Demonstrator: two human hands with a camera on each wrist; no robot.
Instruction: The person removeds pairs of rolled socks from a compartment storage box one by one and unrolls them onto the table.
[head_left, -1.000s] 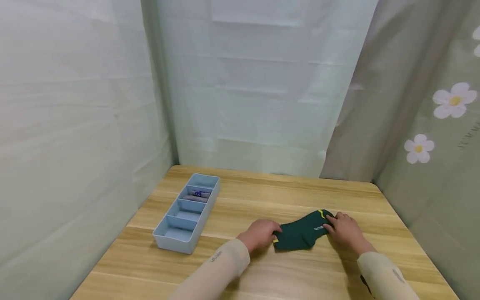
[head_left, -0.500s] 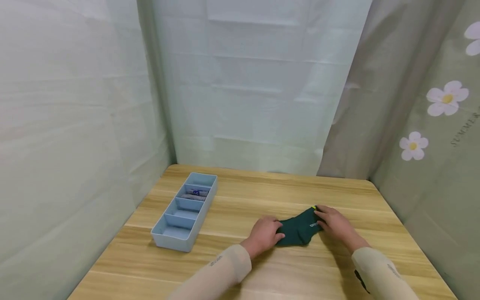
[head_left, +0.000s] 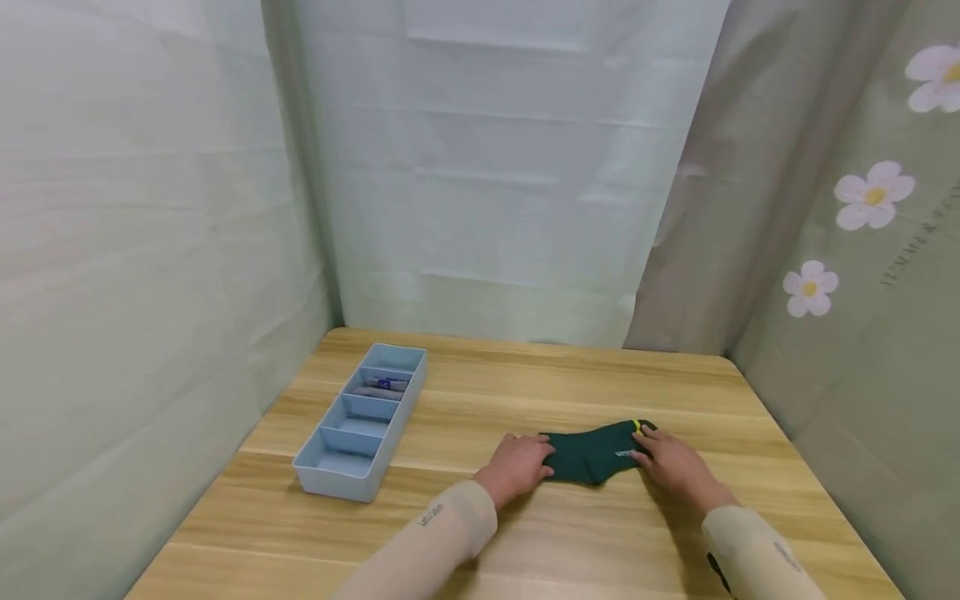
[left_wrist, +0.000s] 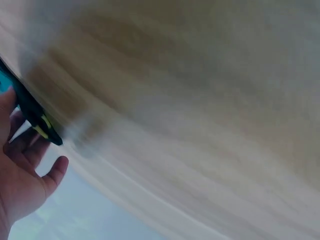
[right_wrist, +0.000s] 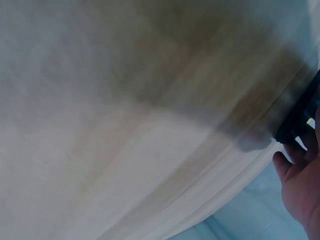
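Note:
A dark green ankle sock (head_left: pixel 588 454) with yellow bands and pale lettering lies flat on the wooden table, stretched sideways between both hands. My left hand (head_left: pixel 519 467) rests its fingertips on the toe end, which it partly covers. On the cuff end, beside the yellow band, lie the fingers of my right hand (head_left: pixel 671 468). In the left wrist view, the left hand (left_wrist: pixel 25 175) touches the sock's edge (left_wrist: pixel 32 110), its little finger apart from the cloth. The right hand (right_wrist: pixel 302 175) shows at the right wrist view's edge, under the dark sock (right_wrist: pixel 300 115).
A light blue organizer box (head_left: pixel 397 433) with several compartments stands on the table (head_left: pixel 510 383) at the left. Rolled grey socks (head_left: pixel 382 388) with blue marking fill one compartment. Pale curtains (head_left: pixel 487 208) hang behind and on both sides, the right one printed with flowers.
The left hand has gone from pinching the toe edge to lying over it. The sock bunched up slightly, then was spread flat again as the right hand shifted at the cuff.

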